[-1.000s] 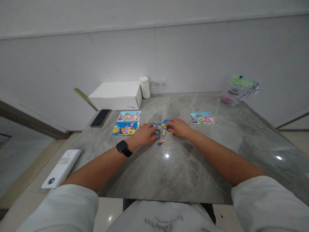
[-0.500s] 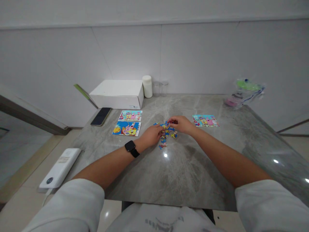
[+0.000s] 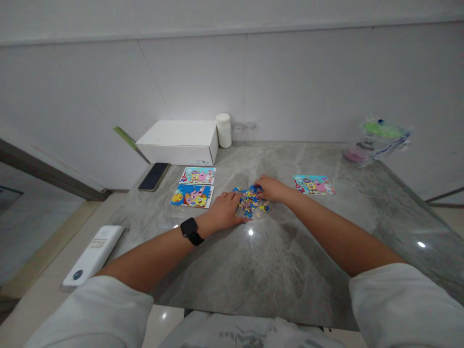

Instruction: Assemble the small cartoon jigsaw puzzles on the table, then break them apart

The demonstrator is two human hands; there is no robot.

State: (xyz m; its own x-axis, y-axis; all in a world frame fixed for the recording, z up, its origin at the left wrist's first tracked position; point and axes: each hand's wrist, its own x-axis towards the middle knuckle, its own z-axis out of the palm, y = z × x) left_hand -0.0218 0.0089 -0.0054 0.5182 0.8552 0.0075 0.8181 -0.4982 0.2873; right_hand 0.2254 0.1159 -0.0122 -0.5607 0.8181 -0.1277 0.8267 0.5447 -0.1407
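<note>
A loose pile of small colourful puzzle pieces (image 3: 249, 203) lies on the grey marbled table (image 3: 261, 270), between my hands. My left hand (image 3: 226, 210), with a black watch on its wrist, rests at the pile's left edge, fingers spread and thumb by the lowest pieces. At the upper right of the pile, my right hand (image 3: 270, 187) has its fingers curled down onto blue pieces; whether it grips one is hidden. Two cartoon picture cards, an upper one (image 3: 198, 175) and a lower one (image 3: 193, 195), lie to the left. A third cartoon card (image 3: 314, 185) lies to the right.
At the back left stand a white box (image 3: 179, 140), a white bottle (image 3: 224, 130) and two clear jars (image 3: 244, 134). A phone (image 3: 154, 177) and a white power bank (image 3: 94, 253) lie left. A plastic bag (image 3: 377, 140) sits at the back right corner.
My left hand has opened and its thumb has moved down beside the pile. The pieces are gathered closer together. My right hand remains at the upper right of the pile. The view has shifted slightly.
</note>
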